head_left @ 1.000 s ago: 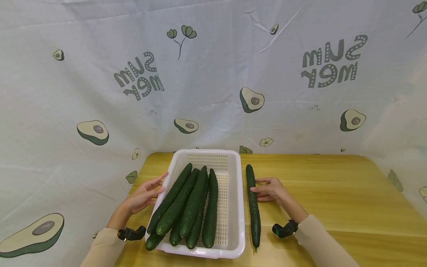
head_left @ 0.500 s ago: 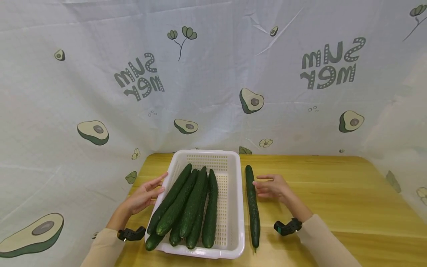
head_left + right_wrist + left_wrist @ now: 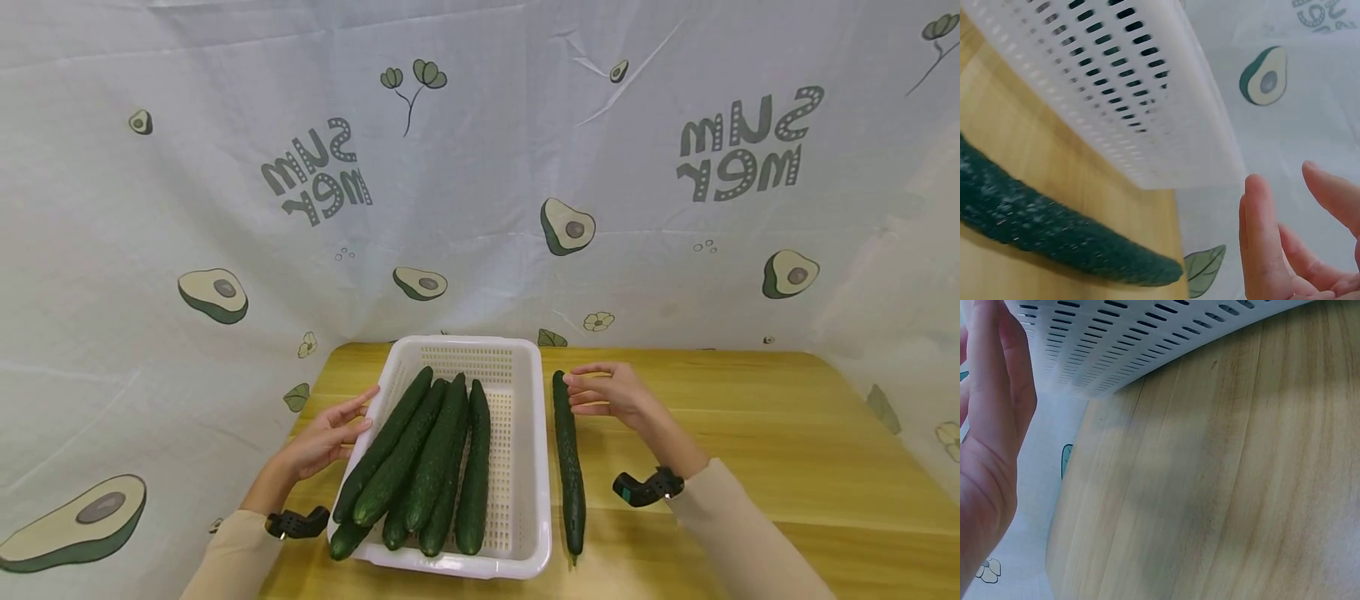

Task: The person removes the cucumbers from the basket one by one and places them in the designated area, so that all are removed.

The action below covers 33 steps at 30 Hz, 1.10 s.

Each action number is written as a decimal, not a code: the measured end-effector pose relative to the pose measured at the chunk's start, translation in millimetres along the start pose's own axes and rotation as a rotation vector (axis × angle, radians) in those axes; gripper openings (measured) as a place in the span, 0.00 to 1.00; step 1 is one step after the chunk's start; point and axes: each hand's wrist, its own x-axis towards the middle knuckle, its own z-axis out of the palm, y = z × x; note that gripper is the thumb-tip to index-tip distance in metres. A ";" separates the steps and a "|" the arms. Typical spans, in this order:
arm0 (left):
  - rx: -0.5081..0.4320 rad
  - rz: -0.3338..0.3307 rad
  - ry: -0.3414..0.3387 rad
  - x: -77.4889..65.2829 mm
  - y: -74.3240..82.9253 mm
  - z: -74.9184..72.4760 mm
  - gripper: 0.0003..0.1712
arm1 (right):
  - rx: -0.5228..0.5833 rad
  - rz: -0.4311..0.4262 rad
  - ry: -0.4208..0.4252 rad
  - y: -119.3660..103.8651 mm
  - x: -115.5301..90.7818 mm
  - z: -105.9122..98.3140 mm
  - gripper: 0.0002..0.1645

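Observation:
A white perforated plastic basket (image 3: 517, 467) stands on the table with several cucumbers (image 3: 435, 467) heaped in its left part; the near ends of some lean on its front rim. My left hand (image 3: 326, 440) rests against the basket's left side, fingers extended along it. Outside the basket, a single cucumber (image 3: 568, 467) lies lengthwise along its right side. Over that cucumber's far end hovers my right hand (image 3: 611, 393), thumb and fingers apart. In the right wrist view its fingers (image 3: 1263, 237) hold nothing, and the cucumber (image 3: 1066, 234) lies apart from them.
The wooden table (image 3: 735, 433) extends to the right of the lone cucumber. A pale curtain (image 3: 480, 167) printed with avocados hangs behind the table's far edge and along the sides. Each wrist carries a black camera mount (image 3: 648, 487).
My right hand has come off the middle of the lone cucumber and moved away from me toward its far end. The left hand and the basket have stayed put.

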 end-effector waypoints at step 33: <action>0.006 -0.002 0.021 1.4 0.0 -1.7 0.35 | -0.044 0.075 -0.139 -25.6 44.6 99.9 0.27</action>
